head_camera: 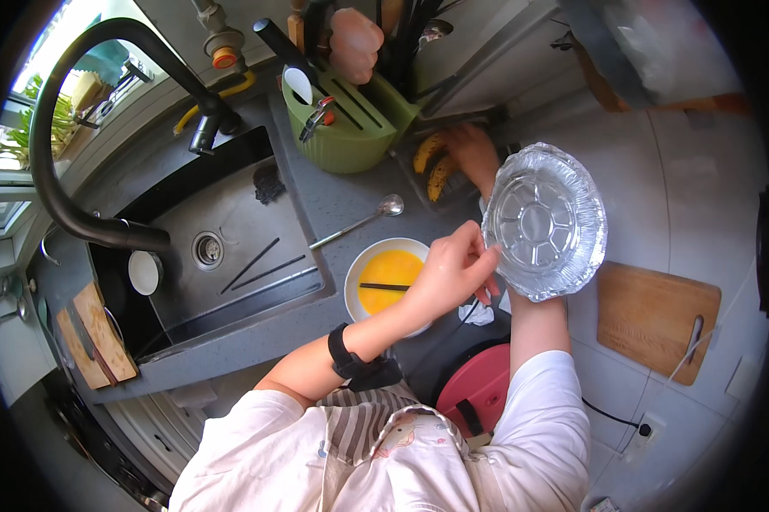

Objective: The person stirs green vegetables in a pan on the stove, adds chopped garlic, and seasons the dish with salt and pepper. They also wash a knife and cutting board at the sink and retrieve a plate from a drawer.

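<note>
My left hand (456, 265) pinches the rim of a round aluminium foil tray (536, 214), which is tilted so its ribbed round base shows. The tray hides part of my right forearm. Beyond it, my right hand (471, 152) reaches to the back of the counter, close to two browned, spotted bananas (441, 178); its fingers are partly hidden, and I cannot tell whether they grip anything. Under my left forearm sits a white bowl (354, 301) of yellow liquid (384, 265) that looks like beaten egg, with dark chopsticks (384, 287) in it.
A metal ladle (359, 221) lies between bowl and sink (199, 192), beside a green utensil holder (340, 144). The black faucet (45, 160) arches over the sink's left side. Crumpled tissue (477, 313) and a red round lid (477, 387) are near me. A wooden board (653, 320) leans right.
</note>
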A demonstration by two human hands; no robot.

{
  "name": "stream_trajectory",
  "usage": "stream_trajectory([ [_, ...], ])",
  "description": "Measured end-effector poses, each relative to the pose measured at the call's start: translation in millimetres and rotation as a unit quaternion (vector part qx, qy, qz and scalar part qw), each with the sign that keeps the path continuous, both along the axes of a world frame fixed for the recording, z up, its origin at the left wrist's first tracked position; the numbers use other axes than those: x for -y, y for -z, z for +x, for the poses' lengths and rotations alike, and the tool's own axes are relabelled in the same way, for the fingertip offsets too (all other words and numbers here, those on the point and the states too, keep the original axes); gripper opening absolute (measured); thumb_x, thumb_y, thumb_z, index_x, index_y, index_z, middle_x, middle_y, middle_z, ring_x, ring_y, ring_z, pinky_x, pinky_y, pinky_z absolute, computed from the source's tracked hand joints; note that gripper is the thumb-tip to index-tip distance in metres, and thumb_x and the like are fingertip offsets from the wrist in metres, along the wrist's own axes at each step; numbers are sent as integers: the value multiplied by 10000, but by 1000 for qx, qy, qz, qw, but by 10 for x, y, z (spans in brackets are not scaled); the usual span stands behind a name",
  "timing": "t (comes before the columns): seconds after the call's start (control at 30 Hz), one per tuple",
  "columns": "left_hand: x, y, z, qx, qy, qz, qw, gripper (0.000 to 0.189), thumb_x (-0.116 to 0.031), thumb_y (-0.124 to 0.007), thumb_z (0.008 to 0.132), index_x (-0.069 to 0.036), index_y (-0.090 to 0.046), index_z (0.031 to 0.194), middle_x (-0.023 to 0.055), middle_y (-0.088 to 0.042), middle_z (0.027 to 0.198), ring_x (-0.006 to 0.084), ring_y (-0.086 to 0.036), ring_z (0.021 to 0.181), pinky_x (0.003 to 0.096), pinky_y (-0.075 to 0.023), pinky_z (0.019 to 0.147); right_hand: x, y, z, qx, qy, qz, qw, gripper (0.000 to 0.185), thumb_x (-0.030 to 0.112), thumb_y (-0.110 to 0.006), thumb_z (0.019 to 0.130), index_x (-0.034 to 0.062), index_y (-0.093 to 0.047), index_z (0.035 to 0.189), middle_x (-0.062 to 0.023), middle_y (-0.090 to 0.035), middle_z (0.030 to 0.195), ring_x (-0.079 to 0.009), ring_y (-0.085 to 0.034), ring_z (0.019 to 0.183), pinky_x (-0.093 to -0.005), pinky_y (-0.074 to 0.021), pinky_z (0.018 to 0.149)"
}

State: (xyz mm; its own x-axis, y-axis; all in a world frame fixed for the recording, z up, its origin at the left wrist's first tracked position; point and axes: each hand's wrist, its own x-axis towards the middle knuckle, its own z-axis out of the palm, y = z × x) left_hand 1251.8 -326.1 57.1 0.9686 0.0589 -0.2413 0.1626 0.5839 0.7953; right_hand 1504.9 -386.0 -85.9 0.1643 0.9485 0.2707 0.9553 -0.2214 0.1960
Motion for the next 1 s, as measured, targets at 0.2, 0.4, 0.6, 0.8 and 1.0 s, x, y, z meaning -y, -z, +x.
stream_trajectory([
  [0.2, -186, 526, 305, -56, -53, 29, 997, 226, -140, -523, 932, -2, -395, 808, 145, -591, 677, 244, -671, 590, 309, -546, 447, 798, -220, -307, -264, 167, 120, 942, 298, 193, -624, 749, 69, -645, 1019, -129, -658, 1002, -310, -610, 971, -397, -479, 843],
  [0.4, -390, 1176, 654, -126, -120, 139, 975, 211, -122, -524, 892, 78, -487, 836, 152, -624, 668, 249, -664, 529, 320, -544, 452, 1301, -245, -802, -253, 405, -74, 876, 374, 235, -679, 755, 12, -633, 1051, -215, -618, 1085, -329, -569, 1083, -389, -495, 869],
  [0.6, -452, 1288, 606, -153, -147, 172, 962, 361, -245, -616, 888, 106, -531, 873, 158, -627, 683, 239, -659, 520, 312, -538, 448, 1489, 32, -1162, -118, 338, -48, 933, 492, 267, -674, 778, -7, -539, 1163, -174, -517, 1266, -325, -487, 1197, -368, -485, 910],
  [0.8, -54, 1171, 331, -24, -300, 404, 864, 119, -123, -608, 884, -15, -560, 899, 116, -597, 690, 168, -545, 575, 316, -456, 553, 1614, 194, -1160, -40, 302, -52, 951, 480, 239, -644, 797, -31, -515, 1173, -198, -519, 1254, -331, -500, 1183, -361, -502, 890],
  [1.0, 693, 1620, 450, -108, 29, 203, 973, 329, -94, -536, 896, 2, -496, 1207, 119, -637, 950, 152, -629, 717, 256, -513, 605, 1706, 169, -1323, -33, 278, -81, 957, 459, 213, -613, 820, -59, -511, 1176, -220, -486, 1294, -334, -494, 1198, -365, -528, 843],
])
